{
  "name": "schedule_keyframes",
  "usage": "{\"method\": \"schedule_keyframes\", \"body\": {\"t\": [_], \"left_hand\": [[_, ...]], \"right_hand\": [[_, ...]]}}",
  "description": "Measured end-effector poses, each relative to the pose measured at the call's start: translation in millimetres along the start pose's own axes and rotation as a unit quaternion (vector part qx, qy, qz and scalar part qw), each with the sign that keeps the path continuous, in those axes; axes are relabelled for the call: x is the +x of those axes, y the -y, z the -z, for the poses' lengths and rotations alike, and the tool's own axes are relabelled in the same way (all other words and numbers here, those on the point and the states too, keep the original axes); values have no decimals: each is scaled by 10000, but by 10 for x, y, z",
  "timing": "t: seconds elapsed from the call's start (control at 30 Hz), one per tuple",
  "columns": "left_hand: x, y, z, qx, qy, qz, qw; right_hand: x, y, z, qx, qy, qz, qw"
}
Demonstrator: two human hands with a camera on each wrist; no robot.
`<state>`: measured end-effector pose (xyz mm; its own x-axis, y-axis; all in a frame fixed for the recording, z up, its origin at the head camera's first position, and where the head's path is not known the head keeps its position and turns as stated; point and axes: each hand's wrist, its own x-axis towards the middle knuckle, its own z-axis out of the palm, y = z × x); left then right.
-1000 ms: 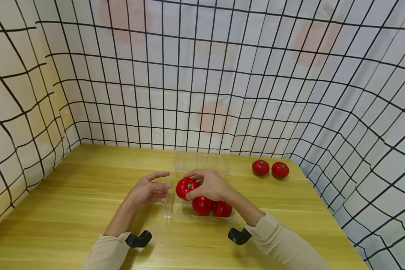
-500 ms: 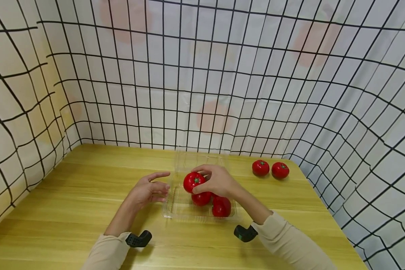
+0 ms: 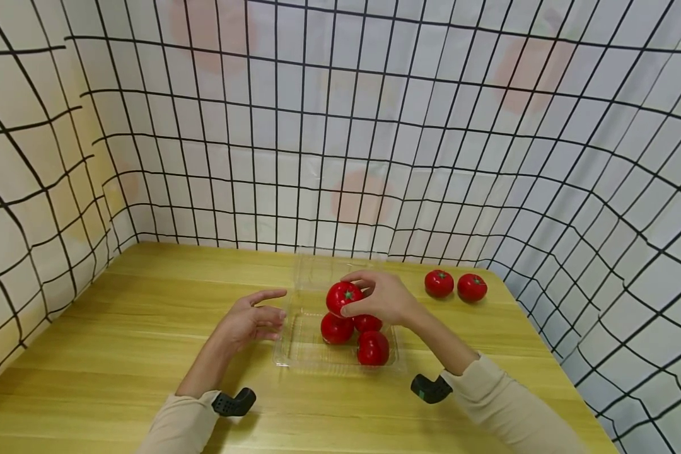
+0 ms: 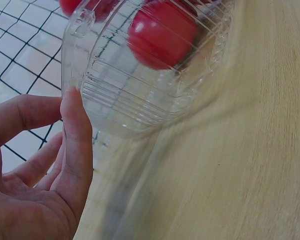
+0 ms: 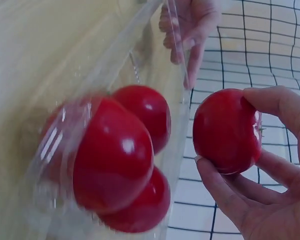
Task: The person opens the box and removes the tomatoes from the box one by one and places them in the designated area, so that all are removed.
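My right hand [image 3: 388, 299] holds a red tomato [image 3: 342, 297] with a green stem between thumb and fingers, over a clear plastic clamshell box [image 3: 312, 353]. In the right wrist view this tomato [image 5: 225, 131] hangs apart from those inside the box. Within the box sit three tomatoes: one at the front right [image 3: 372, 349], one left of it [image 3: 337, 329], and one partly hidden behind [image 3: 367, 323]. My left hand [image 3: 250, 325] is at the box's left side; in the left wrist view its thumb and forefinger pinch the clear rim [image 4: 72, 75].
Two more tomatoes, a left one [image 3: 439, 284] and a right one [image 3: 472, 287], rest on the wooden table [image 3: 147, 315] at the back right. The box's transparent lid [image 3: 329, 268] stands open behind it. Wire mesh [image 3: 295, 126] over white sheeting surrounds the table's back and sides.
My right hand has carried its tomato rightward and slightly back across the box. The tomatoes inside have shifted, and a third shows behind the others. The left hand has stayed put.
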<state>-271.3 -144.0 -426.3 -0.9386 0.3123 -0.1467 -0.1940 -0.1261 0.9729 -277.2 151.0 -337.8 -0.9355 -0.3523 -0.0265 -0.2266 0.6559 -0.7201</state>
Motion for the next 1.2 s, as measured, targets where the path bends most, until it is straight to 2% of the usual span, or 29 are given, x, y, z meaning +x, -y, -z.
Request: {"method": "schedule_keyframes", "body": {"t": [0.3, 0.7, 0.87, 1.2], "left_hand": [[4, -3, 7, -34, -16, -25, 10000], [-8, -1, 11, -30, -81, -34, 10000], [-4, -1, 10, -89, -50, -26, 9999], [-4, 11, 4, -51, -25, -11, 10000]], "right_hand": [[-115, -137, 277, -338, -246, 16, 9991], [-295, -453, 564, -657, -585, -55, 9961], [-337, -592, 642, -734, -693, -101, 9948], [-362, -914, 698, -763, -919, -462, 9918]]}}
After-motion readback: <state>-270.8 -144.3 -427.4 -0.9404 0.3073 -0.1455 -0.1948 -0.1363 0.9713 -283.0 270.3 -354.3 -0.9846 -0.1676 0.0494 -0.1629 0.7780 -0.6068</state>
